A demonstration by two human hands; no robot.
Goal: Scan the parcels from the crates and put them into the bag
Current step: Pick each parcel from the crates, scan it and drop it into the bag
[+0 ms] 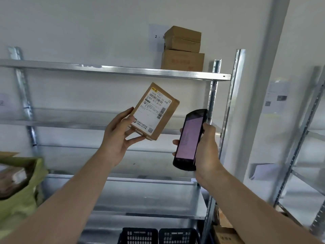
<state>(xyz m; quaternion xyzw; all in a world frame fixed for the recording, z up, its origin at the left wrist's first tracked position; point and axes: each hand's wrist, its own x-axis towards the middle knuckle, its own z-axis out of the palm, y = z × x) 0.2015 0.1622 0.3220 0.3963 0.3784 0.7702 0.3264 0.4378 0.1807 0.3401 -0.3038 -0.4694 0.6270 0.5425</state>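
Two cardboard boxes [182,48] top steel shelving [112,70].

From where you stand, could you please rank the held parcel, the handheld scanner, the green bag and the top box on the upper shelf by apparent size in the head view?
1. green bag, cut off by the frame
2. held parcel
3. handheld scanner, close to the parcel
4. top box, farther away, so unsure

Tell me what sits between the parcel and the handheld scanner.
Nothing: in the head view the stretch between the parcel and the handheld scanner is bare air, with only the metal shelving behind.
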